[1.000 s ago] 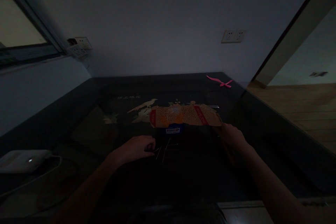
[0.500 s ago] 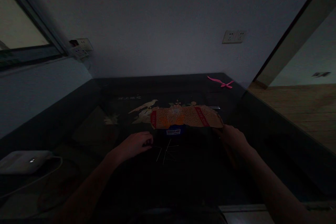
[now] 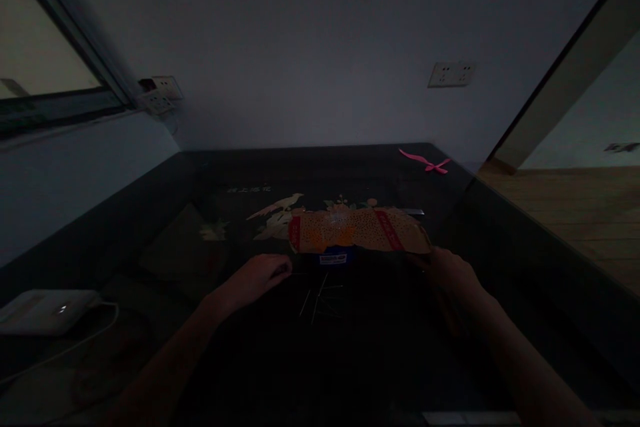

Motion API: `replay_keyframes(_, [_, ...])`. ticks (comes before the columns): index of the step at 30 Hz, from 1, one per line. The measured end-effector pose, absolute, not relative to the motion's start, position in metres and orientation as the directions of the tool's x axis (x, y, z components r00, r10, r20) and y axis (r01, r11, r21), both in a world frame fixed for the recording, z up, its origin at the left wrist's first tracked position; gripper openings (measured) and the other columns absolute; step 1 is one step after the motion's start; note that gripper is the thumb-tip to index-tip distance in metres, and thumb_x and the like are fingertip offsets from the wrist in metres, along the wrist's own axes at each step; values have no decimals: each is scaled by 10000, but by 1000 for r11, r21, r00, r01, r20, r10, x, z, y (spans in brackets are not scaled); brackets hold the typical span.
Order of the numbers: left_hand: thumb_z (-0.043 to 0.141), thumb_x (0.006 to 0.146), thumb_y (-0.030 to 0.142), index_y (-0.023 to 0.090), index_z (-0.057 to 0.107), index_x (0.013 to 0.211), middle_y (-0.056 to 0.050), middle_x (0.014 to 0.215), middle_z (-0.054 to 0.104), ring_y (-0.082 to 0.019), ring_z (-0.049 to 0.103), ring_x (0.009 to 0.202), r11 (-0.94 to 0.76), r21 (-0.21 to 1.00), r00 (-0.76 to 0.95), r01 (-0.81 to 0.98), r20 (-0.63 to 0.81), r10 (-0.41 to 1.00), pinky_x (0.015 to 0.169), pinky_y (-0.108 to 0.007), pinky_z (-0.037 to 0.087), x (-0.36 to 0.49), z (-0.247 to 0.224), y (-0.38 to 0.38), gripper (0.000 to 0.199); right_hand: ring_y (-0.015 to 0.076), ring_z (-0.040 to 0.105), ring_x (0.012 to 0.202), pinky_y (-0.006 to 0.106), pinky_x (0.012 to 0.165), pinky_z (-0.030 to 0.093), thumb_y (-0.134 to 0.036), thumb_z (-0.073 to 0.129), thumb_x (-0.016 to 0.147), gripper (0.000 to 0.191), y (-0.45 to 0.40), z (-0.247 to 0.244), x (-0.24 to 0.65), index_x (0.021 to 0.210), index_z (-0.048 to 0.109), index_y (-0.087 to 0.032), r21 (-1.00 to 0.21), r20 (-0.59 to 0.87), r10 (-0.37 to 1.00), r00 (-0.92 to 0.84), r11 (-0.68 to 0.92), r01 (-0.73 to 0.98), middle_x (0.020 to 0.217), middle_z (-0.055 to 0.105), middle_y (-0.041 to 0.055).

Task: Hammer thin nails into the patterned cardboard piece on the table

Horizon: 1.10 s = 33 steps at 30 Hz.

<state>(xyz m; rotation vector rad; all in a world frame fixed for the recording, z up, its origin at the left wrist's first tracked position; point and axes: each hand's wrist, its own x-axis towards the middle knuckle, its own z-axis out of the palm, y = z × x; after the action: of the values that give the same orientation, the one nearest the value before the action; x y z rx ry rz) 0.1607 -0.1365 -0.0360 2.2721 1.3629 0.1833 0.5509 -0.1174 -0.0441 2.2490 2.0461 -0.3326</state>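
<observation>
My left hand is closed in a pinch left of the middle. A faint thin needle-like stick shows at its fingertips. Just to the right, several more thin needle-like sticks lie crossed on the dark glossy table. My right hand is closed at the right end of a brown dotted cardboard piece with red bands; its fingertips are partly hidden in the dark. The cardboard lies over a blue box with a white label, of which only the front shows.
A pink ribbon lies at the table's far right corner. Near the cardboard's right end is a shiny flat strip. At the left sits a white power bank with a cable. The wall stands behind the dark table. Light is very dim.
The whole view has shifted slightly, with things sitting a little lower and to the right. Both hands keep nearly the same places relative to the cardboard and the sticks.
</observation>
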Motion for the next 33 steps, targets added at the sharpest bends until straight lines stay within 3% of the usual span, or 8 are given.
replay_keyframes(8, [533,830,248,192,629,898,-31,933,637,-151,588,880,-429,676,562,599,26,827,823,-283,444,169,-25,-141,131,328,665,890,369,643,485,-462,378,901,435,-119,-44,551,1162,584,-181,-84,-224,972,78,-99,992,1018,681,162])
replay_keyframes(16, [559,820,251,154,585,847,-33,888,611,-148,612,854,-159,944,475,288,3,880,819,-312,482,174,-25,-142,104,302,667,884,349,639,487,-398,444,885,368,-121,-45,554,1163,586,-203,-110,-216,975,42,-67,992,1062,668,136])
replay_keyframes(22, [651,752,277,147,575,827,-27,829,627,-157,636,797,19,967,472,255,-142,870,787,-321,494,174,-20,-145,169,308,662,887,362,642,487,-414,429,887,374,-121,-45,554,1134,598,-190,-134,-227,973,43,-75,988,1067,663,147])
replay_keyframes(25, [711,692,293,147,610,856,-51,913,641,-156,642,769,77,960,484,271,-205,851,759,-316,505,169,-19,-144,242,324,657,893,378,644,484,-412,415,892,395,-121,-45,553,1178,571,-189,-126,-236,971,46,-78,989,1083,654,157])
replay_keyframes(29, [766,607,357,135,661,769,-112,1105,612,-155,633,727,103,972,528,210,-202,825,664,-299,516,161,-19,-144,294,323,652,910,376,668,480,-389,439,881,430,-121,-42,555,1267,507,-210,-167,-243,969,46,-88,982,1092,658,152])
replay_keyframes(33, [777,554,436,127,660,630,-132,1106,626,-156,620,670,115,984,519,139,-172,837,607,-298,500,163,-16,-147,339,317,639,959,364,699,479,-374,474,862,565,-119,-42,559,1387,365,-197,-203,-248,967,60,-113,973,1105,657,156])
